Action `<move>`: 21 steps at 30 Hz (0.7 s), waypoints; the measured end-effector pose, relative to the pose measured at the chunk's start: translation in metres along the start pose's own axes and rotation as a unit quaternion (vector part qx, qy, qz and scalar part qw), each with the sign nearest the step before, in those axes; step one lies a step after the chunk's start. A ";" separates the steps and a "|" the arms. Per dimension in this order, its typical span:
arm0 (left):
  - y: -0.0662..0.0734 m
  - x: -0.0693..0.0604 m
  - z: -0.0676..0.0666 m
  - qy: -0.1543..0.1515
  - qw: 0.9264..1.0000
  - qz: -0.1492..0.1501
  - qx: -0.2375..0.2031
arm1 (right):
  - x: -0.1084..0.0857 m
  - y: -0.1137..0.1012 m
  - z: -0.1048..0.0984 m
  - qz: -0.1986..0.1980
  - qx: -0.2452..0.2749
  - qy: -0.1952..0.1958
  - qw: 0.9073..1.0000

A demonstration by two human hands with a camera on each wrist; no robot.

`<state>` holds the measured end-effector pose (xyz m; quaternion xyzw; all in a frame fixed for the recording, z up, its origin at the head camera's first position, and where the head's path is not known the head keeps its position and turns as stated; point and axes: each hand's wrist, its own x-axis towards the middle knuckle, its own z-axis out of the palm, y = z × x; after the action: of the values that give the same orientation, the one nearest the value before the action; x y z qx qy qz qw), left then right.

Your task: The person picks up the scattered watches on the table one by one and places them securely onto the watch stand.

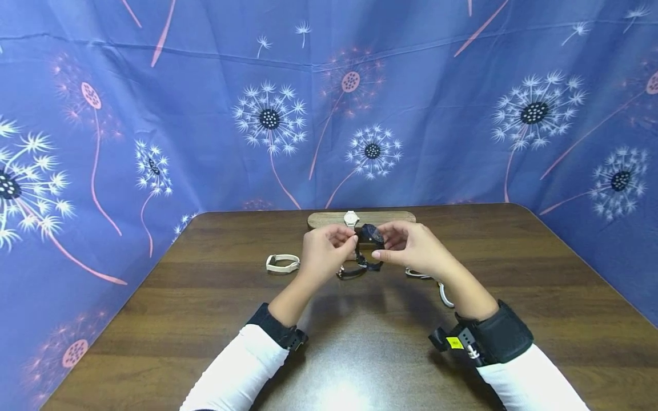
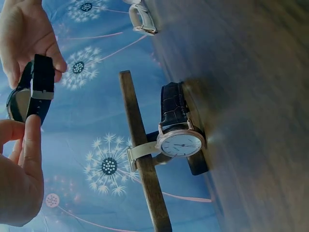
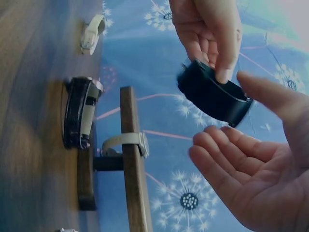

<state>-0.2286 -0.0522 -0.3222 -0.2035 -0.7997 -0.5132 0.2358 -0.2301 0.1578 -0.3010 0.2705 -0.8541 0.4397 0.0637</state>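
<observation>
A black wristwatch (image 1: pixel 371 234) with a black strap is held up in front of the wooden bar stand (image 1: pixel 321 220). My left hand (image 1: pixel 327 249) pinches it by the strap between thumb and fingers, clearest in the right wrist view. Beside its other end is my right hand (image 3: pixel 256 169), palm up with fingers loosely extended; the thumb and fingertips lie close around the watch's edge. A silver-coloured buckle piece (image 2: pixel 42 94) shows on the strap in the left wrist view. On the stand's bar sits a cream watch (image 1: pixel 351 218).
By the stand's base lies a rose-gold watch with a dark leather strap (image 2: pixel 181 144). A cream watch (image 1: pixel 283 264) lies to the left. Two pale watches, one a white-banded watch (image 1: pixel 445 295), lie partly hidden under the right forearm. A blue dandelion-print cloth (image 1: pixel 437 142) hangs behind the table.
</observation>
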 end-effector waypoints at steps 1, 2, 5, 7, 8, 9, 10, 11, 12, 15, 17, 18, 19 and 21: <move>0.000 0.000 0.001 0.005 1.000 0.004 -0.011 | 0.000 -0.001 0.001 0.000 -0.003 0.009 1.000; 0.000 -0.001 0.001 0.010 1.000 0.008 -0.023 | -0.001 -0.001 0.002 0.002 -0.006 0.019 1.000; -0.001 -0.001 0.003 0.023 0.998 0.019 -0.049 | -0.001 -0.002 0.003 0.011 -0.018 0.057 0.998; -0.002 -0.002 0.005 0.029 0.998 0.026 -0.052 | -0.002 -0.003 0.004 0.017 -0.023 0.080 0.996; -0.002 -0.002 0.005 0.030 0.998 0.027 -0.054 | -0.002 -0.003 0.004 0.018 -0.026 0.090 0.995; -0.003 -0.003 0.006 0.031 0.998 0.029 -0.053 | -0.001 -0.003 0.003 0.014 -0.030 0.101 0.994; -0.003 -0.003 0.006 0.031 0.998 0.030 -0.052 | -0.001 -0.003 0.003 0.007 -0.034 0.112 0.993; -0.004 -0.003 0.007 0.030 0.998 0.032 -0.050 | -0.001 -0.003 0.004 -0.002 -0.039 0.125 0.991; -0.004 -0.004 0.007 0.028 0.998 0.034 -0.050 | -0.001 -0.003 0.004 -0.014 -0.044 0.139 0.989; -0.005 -0.004 0.008 0.017 0.998 0.035 -0.055 | 0.000 -0.002 0.005 -0.060 -0.053 0.187 0.979; -0.005 -0.004 0.008 0.001 0.998 0.030 -0.060 | 0.000 -0.001 0.007 -0.090 -0.057 0.218 0.970; -0.005 -0.005 0.008 -0.012 0.998 0.024 -0.064 | 0.000 0.000 0.008 -0.102 -0.057 0.232 0.966; -0.005 -0.005 0.007 -0.027 0.997 0.018 -0.067 | 0.001 0.001 0.008 -0.112 -0.057 0.244 0.962; -0.005 -0.005 0.006 -0.062 0.995 0.003 -0.076 | 0.001 0.003 0.009 -0.125 -0.058 0.265 0.954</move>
<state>-0.2280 -0.0491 -0.3305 -0.2547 -0.7708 -0.5582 0.1713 -0.2312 0.1515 -0.3084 0.2445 -0.7902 0.4334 0.3577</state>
